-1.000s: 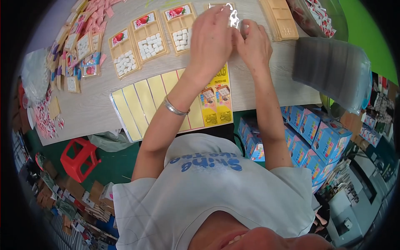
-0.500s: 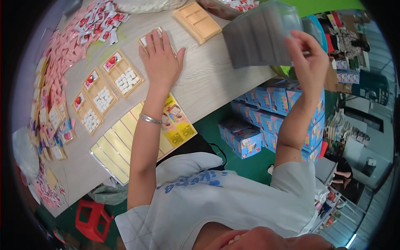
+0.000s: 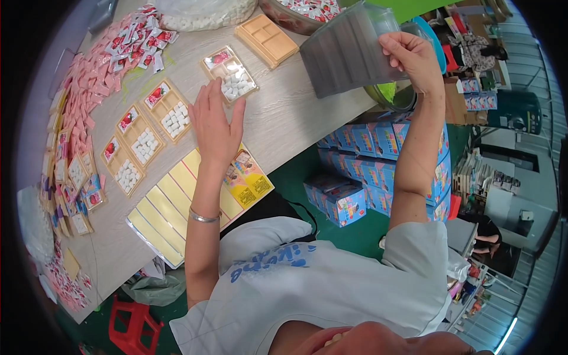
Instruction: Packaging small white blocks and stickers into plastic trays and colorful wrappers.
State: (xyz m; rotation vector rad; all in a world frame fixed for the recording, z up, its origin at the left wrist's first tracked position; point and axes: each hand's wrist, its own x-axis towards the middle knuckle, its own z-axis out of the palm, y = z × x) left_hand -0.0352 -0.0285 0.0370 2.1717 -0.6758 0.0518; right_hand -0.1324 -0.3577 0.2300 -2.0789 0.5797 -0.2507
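Observation:
My left hand (image 3: 214, 123) lies flat and open on the wooden table (image 3: 296, 118), its fingertips just beside a tan divided tray (image 3: 229, 73) filled with white pieces and a red packet. My right hand (image 3: 412, 58) is raised at the table's right end and grips a stack of clear grey plastic lids (image 3: 349, 50). Under my left wrist lies a yellow sheet of strips with printed cards (image 3: 195, 201).
Three more filled tan trays (image 3: 145, 139) lie in a row to the left. An empty tan tray (image 3: 266, 39) sits further back. Pink and red packets (image 3: 100, 65) cover the far left. Blue boxes (image 3: 378, 154) are stacked on the green floor; a red stool (image 3: 133, 328) stands below.
My right hand has brought the stack of lids lower and closer to the table. My left hand has slid back from the filled tray and rests flat.

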